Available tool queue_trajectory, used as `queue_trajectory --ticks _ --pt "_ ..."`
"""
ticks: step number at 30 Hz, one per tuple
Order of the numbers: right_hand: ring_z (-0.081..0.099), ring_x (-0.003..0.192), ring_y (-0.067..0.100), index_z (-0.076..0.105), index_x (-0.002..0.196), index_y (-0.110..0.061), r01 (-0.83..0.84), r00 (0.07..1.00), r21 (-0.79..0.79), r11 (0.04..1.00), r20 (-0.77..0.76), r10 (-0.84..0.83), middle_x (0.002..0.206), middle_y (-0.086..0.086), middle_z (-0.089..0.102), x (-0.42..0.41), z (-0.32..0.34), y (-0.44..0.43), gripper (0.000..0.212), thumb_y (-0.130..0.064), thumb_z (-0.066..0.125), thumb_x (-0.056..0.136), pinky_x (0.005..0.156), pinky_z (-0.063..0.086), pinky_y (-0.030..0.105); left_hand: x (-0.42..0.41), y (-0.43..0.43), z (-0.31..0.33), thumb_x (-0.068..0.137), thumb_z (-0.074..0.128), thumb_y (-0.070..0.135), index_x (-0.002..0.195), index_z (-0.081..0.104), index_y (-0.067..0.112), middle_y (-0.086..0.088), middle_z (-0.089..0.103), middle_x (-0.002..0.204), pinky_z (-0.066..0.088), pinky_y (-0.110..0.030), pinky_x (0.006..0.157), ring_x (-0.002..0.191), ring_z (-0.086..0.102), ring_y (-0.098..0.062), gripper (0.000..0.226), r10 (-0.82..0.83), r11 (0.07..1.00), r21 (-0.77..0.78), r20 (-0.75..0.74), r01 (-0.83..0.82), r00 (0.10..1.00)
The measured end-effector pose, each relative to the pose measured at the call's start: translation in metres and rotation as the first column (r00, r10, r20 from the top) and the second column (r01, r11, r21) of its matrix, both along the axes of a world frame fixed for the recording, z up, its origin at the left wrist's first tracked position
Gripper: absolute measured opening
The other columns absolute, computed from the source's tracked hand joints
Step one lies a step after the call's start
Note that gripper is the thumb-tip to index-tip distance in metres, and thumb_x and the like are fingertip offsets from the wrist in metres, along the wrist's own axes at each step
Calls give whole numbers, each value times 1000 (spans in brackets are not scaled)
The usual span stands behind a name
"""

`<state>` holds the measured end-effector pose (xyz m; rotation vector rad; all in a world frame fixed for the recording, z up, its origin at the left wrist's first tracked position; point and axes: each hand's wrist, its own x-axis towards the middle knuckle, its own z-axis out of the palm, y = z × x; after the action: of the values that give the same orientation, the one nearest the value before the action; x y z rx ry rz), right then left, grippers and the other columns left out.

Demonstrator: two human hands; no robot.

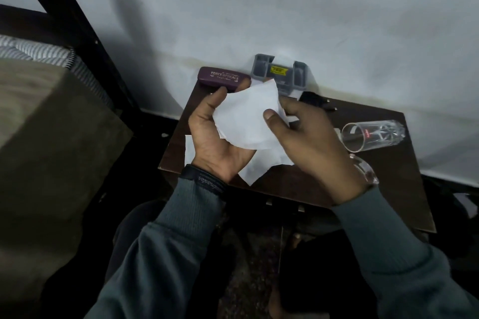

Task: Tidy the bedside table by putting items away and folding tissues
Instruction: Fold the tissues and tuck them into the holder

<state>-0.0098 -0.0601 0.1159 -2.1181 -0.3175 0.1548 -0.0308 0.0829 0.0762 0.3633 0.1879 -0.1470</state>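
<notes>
Bench [388, 176] against pale wall [259, 8], bed [39, 111] at left. At back: maroon glasses case [223, 77], grey organiser [299, 76]; glass [373, 134] on its side. Over the bench, white tissue [246, 116] gripped by left hand [215, 142] and right hand [311, 142].

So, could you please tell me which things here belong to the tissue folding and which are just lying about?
In use: tissue, held by left hand and right hand; second tissue beneath.
Lying about: case, grey holder, plug, glass on its side.

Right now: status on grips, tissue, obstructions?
Left grip and right grip both hold tissue, above table. Another tissue lies beneath. Glass on its side, to the right.
</notes>
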Motion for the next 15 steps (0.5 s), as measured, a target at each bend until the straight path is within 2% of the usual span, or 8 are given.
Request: queue_trajectory --ticks 1,3,5,6,7,10,12,15 --pt "66 109 0 70 122 -33 -47 999 -21 999 5 47 115 -19 73 2 0 2 25 -38 54 104 97 53 30 1 2 -1 100 45 38 151 39 13 -13 43 152 24 -48 124 138 43 -34 57 -6 1000 -22 29 7 1000" --pt "63 102 -12 69 110 -42 -59 990 98 993 -118 71 102 -30 70 5 5 4 24 -46 45 107 95 50 19 6 12 -1 98 51 35 149 38 12 -11 25 167 20 -50 126 152 32 -33 58 24 998 -67 83 -19 996" --pt "64 96 -4 67 107 -39 27 992 159 987 -124 -7 96 -25 66 13 -8 -1 20 -46 49 105 92 50 17 8 29 1 90 63 31 139 39 17 -7 15 173 20 -51 125 155 26 -34 57 89 990 -119 111 -75 990" --pt "63 99 3 66 113 -36 32 998 71 997 -57 -28 102 -21 63 12 -20 -5 17 -45 56 102 89 49 14 8 37 3 88 64 34 135 40 18 -7 19 172 21 -51 124 154 28 -34 55 110 987 -131 120 -94 987" --pt "61 105 7 65 121 -31 16 1000 -81 997 0 -16 111 -16 62 8 -34 -7 27 -45 63 98 89 48 14 7 45 5 88 61 38 131 42 17 -11 28 168 24 -52 123 153 32 -35 52 137 984 -134 124 -120 983" --pt "56 118 19 66 131 -23 -119 986 -396 910 58 154 126 -4 58 -15 -80 0 47 -48 70 92 100 49 34 1 67 10 96 49 47 121 52 8 -23 58 137 35 -54 117 139 49 -40 46 244 960 -175 132 -219 961" --pt "54 114 25 68 129 -23 -170 936 -486 857 193 295 124 -1 58 -27 -99 20 43 -44 70 91 96 49 42 -2 76 13 98 48 49 122 51 7 -23 61 130 37 -54 116 135 51 -41 48 284 949 -177 119 -261 952" --pt "52 111 30 67 126 -21 -230 785 -650 724 316 533 128 5 56 -38 -124 54 44 -38 74 87 86 46 44 -5 79 14 99 46 51 123 50 8 -21 59 133 34 -53 118 130 54 -43 49 282 954 -139 108 -267 953"
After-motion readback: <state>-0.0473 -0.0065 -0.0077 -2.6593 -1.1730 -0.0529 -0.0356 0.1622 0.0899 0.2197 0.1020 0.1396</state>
